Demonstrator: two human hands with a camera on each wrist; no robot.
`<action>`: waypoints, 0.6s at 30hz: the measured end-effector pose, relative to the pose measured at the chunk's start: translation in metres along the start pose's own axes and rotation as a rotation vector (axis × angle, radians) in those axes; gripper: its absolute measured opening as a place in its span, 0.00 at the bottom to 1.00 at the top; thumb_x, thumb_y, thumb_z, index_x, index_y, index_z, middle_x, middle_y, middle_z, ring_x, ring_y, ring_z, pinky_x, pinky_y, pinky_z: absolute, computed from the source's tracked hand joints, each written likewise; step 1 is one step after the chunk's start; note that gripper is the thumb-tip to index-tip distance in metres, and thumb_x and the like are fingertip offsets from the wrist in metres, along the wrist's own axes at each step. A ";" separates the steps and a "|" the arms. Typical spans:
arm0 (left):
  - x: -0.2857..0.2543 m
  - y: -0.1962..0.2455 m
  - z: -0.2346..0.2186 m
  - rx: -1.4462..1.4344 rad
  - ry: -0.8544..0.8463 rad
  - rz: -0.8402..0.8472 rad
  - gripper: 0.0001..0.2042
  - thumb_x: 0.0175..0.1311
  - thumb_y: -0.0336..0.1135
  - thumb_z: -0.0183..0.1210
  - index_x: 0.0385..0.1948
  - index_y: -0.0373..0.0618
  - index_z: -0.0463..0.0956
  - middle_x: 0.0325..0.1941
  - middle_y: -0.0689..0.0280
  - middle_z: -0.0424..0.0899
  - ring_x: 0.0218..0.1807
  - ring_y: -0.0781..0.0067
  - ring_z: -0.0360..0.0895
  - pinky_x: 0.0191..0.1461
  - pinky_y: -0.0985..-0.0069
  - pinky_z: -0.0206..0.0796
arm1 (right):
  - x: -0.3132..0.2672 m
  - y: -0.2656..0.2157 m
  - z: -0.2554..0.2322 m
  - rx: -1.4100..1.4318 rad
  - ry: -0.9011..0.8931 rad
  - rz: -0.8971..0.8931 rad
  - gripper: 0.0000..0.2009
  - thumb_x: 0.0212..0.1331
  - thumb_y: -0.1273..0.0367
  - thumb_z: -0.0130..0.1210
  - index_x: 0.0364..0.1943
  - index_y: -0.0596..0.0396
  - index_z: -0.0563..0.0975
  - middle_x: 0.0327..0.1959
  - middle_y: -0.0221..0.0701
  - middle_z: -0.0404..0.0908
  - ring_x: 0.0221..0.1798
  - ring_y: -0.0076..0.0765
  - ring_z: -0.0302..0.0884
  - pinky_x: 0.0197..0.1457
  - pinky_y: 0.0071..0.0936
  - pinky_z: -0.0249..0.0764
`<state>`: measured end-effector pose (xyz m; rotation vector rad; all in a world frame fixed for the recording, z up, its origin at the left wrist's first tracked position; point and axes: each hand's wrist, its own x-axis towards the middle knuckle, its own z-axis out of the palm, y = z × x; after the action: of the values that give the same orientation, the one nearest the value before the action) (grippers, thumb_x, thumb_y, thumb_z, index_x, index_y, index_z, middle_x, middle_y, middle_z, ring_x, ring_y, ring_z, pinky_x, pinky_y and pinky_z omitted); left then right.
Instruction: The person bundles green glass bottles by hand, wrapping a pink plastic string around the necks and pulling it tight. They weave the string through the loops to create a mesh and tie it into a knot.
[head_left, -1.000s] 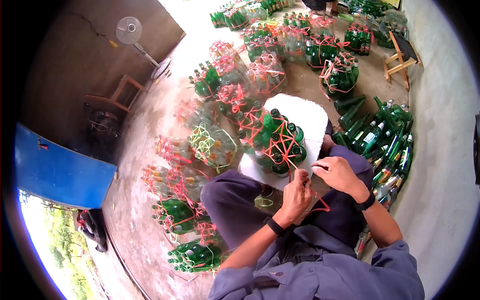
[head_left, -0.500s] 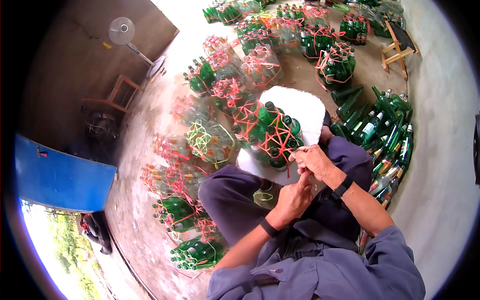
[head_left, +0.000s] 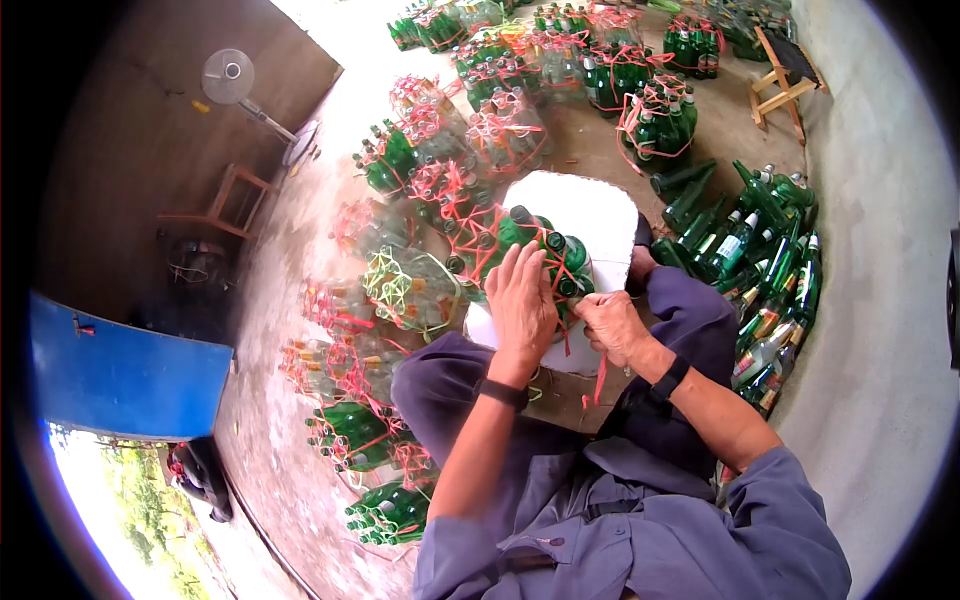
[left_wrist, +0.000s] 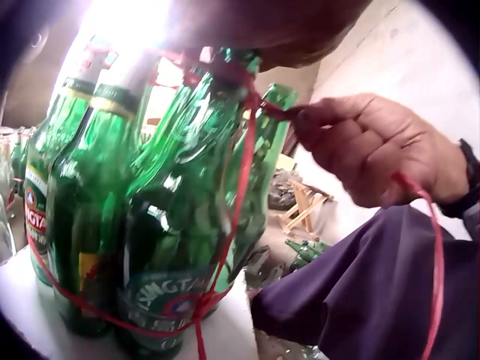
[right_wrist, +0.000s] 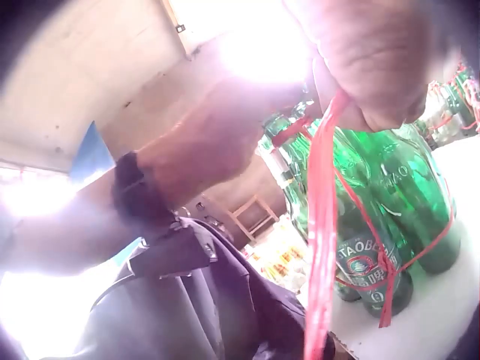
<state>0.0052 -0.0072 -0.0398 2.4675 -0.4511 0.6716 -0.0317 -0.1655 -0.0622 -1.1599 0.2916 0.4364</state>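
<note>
Green glass bottles (head_left: 540,255) bundled upright, necks up, laced with red string (left_wrist: 241,187). Left hand (head_left: 522,300) flat on caps; right hand (head_left: 610,325) pinching string.

Head camera looked steeply down; both wrist cameras shot upward, close in, sharing the bottles (head_left: 540,255) (left_wrist: 150,217) (right_wrist: 382,202).
</note>
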 end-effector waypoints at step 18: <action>0.007 -0.006 0.013 0.097 0.033 0.054 0.17 0.61 0.21 0.59 0.51 0.49 0.80 0.62 0.66 0.84 0.70 0.62 0.75 0.71 0.59 0.55 | -0.020 0.010 0.007 -0.304 0.015 -0.152 0.19 0.71 0.63 0.58 0.24 0.62 0.79 0.15 0.21 0.70 0.22 0.13 0.64 0.23 0.23 0.62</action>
<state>0.0183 -0.0109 -0.0476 2.5393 -0.4845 0.7716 -0.0535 -0.1598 -0.0590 -1.4722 0.1510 0.3459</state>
